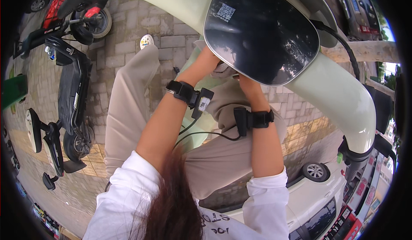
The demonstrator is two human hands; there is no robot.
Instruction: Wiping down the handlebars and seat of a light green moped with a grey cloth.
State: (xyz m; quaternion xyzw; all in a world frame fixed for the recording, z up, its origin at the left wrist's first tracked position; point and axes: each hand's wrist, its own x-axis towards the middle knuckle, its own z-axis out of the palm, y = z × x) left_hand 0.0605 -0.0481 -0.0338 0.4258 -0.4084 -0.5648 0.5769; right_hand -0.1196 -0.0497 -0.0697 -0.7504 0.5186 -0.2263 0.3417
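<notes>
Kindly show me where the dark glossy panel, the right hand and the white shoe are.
Dark glossy panel (262,34), head view: middle of its face.
Right hand (247,84), head view: visible part below the panel.
White shoe (146,41), head view: its visible front.

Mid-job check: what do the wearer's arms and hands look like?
White sleeves are rolled up. Black straps circle both wrists, each carrying a dark module with a thin black cable; the left module bears a pale label. What shows of the left hand and right hand looks ungloved.
</notes>
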